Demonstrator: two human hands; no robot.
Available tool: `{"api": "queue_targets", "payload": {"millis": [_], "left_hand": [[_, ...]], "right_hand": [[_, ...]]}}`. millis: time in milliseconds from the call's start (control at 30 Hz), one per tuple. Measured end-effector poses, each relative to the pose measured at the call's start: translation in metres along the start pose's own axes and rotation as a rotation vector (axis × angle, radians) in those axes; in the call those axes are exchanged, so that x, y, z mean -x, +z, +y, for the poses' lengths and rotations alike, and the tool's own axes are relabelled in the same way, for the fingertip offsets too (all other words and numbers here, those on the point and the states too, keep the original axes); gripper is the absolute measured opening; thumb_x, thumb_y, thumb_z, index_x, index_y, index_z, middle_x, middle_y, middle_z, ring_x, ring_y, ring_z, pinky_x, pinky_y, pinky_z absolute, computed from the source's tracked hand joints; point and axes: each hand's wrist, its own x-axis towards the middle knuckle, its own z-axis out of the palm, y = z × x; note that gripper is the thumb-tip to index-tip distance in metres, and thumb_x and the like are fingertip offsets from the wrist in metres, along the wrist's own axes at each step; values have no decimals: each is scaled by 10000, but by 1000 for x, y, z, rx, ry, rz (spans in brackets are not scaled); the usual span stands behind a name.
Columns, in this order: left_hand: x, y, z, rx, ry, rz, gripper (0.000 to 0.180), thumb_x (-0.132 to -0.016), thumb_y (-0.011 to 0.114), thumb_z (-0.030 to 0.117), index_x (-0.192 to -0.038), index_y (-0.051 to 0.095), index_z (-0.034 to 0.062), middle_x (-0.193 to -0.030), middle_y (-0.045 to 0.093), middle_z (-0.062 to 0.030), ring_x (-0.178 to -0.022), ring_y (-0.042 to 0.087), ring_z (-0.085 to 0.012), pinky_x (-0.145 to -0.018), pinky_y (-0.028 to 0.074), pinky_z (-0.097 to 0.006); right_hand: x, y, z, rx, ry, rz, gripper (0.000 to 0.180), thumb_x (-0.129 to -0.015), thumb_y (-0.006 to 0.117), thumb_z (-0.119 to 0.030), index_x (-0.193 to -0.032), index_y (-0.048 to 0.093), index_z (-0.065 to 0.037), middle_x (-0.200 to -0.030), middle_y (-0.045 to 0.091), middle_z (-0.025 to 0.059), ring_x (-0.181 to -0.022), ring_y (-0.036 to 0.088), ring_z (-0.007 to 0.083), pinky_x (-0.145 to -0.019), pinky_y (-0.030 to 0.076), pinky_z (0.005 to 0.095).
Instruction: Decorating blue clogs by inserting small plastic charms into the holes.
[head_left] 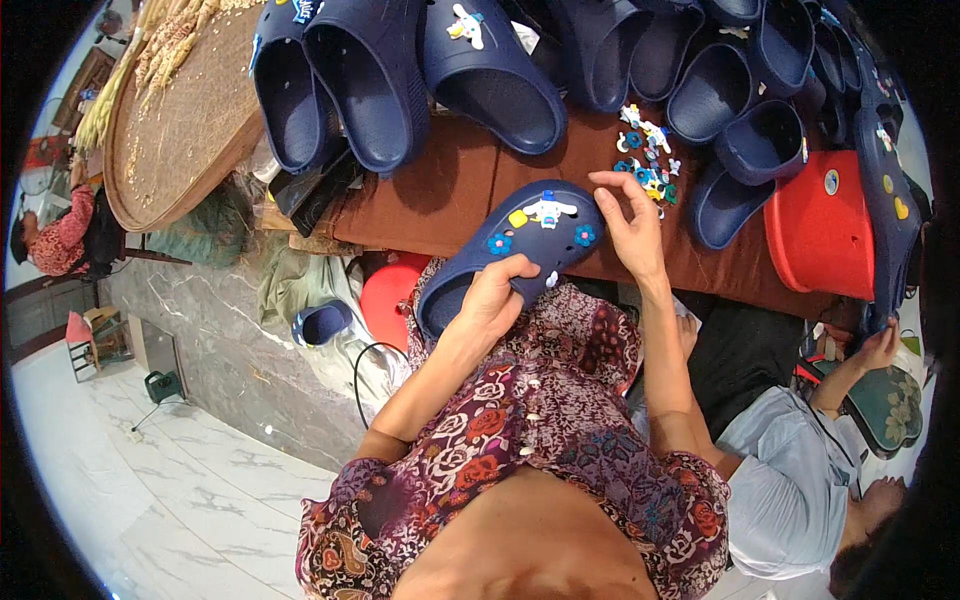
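A navy foam clog is held over my lap, its toe pointing to the upper right. My left hand grips its side, with the thumb pressed on the upper and the other fingers hidden beneath. On the upper sit a white long-eared character charm, a yellow charm, two blue flower charms and a small white charm near my thumb. Beside the toe, my right hand has its fingers bent and apart, with nothing visible in them. Loose charms lie in a pile just beyond it.
More navy clogs crowd the brown-covered table. At the right stands a red basin; at the left, a round woven tray with grain stalks. Another person in a light shirt works at my right, a hand on a clog.
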Motion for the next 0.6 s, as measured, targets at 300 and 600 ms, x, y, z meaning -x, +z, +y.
{"api": "queue_targets", "payload": {"millis": [300,600], "left_hand": [[-1,0,4,60,-31,-45,569,-729,544,-97,-1296,502,-63,-1237,613,-174,-1138,616,-312,-1015,510,-423],[1,5,10,116,-47,-65,624,-716,534,-87,-1335,454,-63,-1262,588,-178,-1169,598,-320,-1040,500,-430]], "right_hand": [[14,13,-4,151,-144,54,238,-878,717,-117,-1101,672,-48,-1121,617,103,-1067,623,237,-917,495,343],[21,30,-13,296,-151,50,295,-852,730,-203,-1118,672,-89,-1222,550,148,-1152,551,341,-988,445,429]]}}
